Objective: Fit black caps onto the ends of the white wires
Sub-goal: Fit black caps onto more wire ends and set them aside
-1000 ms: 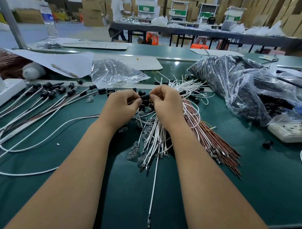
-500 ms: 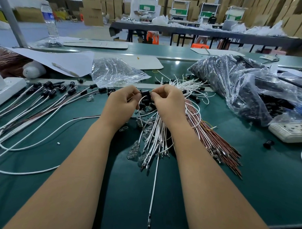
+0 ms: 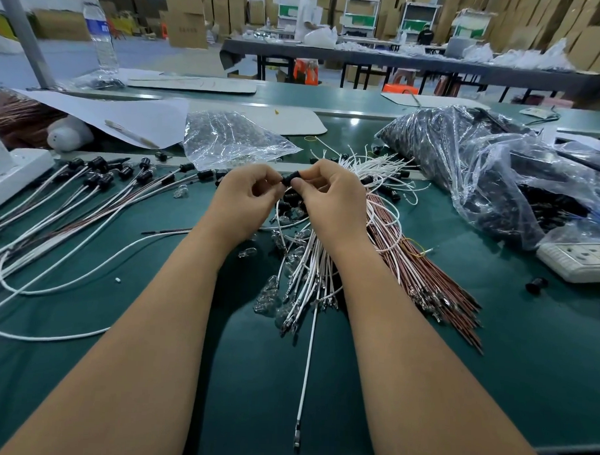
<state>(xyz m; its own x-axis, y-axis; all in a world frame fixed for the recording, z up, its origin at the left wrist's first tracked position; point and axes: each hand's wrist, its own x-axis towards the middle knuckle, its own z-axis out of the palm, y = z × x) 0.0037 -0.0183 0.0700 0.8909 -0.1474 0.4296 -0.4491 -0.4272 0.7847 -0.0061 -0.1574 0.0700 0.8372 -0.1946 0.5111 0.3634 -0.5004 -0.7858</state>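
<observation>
Nearest me on the tabletop [image 3: 490, 387]: one loose white wire [image 3: 306, 370], then the uncapped white wires [image 3: 311, 261] fanned under my wrists. Mid-scene: my left hand [image 3: 245, 198] and right hand [image 3: 330, 194] both pinch one black cap [image 3: 290, 178]; I judge a skewed push would jam it. Far left: the capped wires [image 3: 99, 179]; far right: a bag of caps [image 3: 464, 158].

Both hands are meeting above the white wire bundle [image 3: 311, 261]: right hand [image 3: 330, 201] and left hand [image 3: 245, 201] are pinching one black cap [image 3: 291, 178] between fingertips.
</observation>
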